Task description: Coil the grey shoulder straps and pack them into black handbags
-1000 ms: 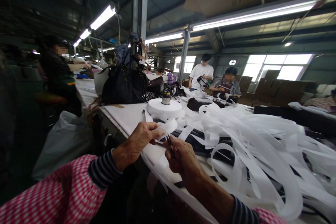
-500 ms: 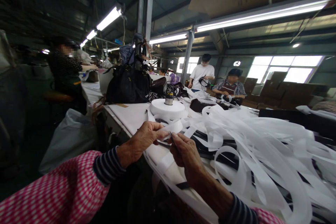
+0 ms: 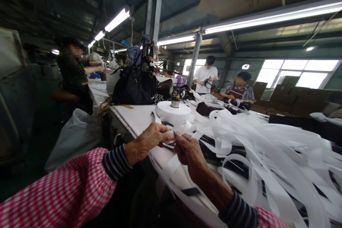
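Observation:
My left hand [image 3: 148,141] pinches a white tape strip [image 3: 181,128] between thumb and fingers at the near edge of the table [image 3: 136,115]. My right hand [image 3: 188,151] is closed just to its right, fingertips meeting the same strip; a thin dark object shows in its grip, too small to name. A big heap of loose white tape [image 3: 256,142] spreads over the table to the right, with black straps under it. A flat white tape roll [image 3: 174,110] with a small metal spool on top stands just behind my hands.
A black handbag [image 3: 135,85] stands on the table's far end. A grey plastic sack [image 3: 76,137] hangs at the left below the table edge. One person stands at the left; two others work at the far right end. Cardboard boxes are stacked by the windows.
Both hands have risen slightly and come closer together on the strip; the dark tool tip seen in my right hand a second ago is now mostly hidden. The view has shifted left.

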A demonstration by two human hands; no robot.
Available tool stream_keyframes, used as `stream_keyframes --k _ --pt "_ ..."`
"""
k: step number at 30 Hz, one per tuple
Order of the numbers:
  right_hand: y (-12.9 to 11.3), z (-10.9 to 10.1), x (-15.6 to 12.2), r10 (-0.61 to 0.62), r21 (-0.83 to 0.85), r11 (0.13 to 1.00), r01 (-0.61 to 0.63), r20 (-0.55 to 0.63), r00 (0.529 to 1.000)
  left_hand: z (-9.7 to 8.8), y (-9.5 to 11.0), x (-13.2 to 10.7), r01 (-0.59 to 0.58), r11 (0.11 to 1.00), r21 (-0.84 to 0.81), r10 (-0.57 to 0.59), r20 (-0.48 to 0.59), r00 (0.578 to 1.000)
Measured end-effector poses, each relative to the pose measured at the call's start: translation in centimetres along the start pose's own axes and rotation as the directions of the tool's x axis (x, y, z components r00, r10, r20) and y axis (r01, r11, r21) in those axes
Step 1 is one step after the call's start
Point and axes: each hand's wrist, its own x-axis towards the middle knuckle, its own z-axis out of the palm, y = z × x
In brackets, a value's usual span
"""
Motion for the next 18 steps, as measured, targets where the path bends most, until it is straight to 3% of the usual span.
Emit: stream_keyframes --k 11,18 --pt "0.0 -0.7 2.1 -0.014 -0.067 0.998 0.019 0.066 0.998 -1.1 -0.7 0.8 0.007 0.996 0.084 -0.014 0.078 0.997" --pt "-0.5 -1.3 2.6 0.195 0.12 0.972 -0.2 0.057 0.979 -2.9 -2.4 1.0 -0.063 0.966 0.252 0.044 0.08 0.996"
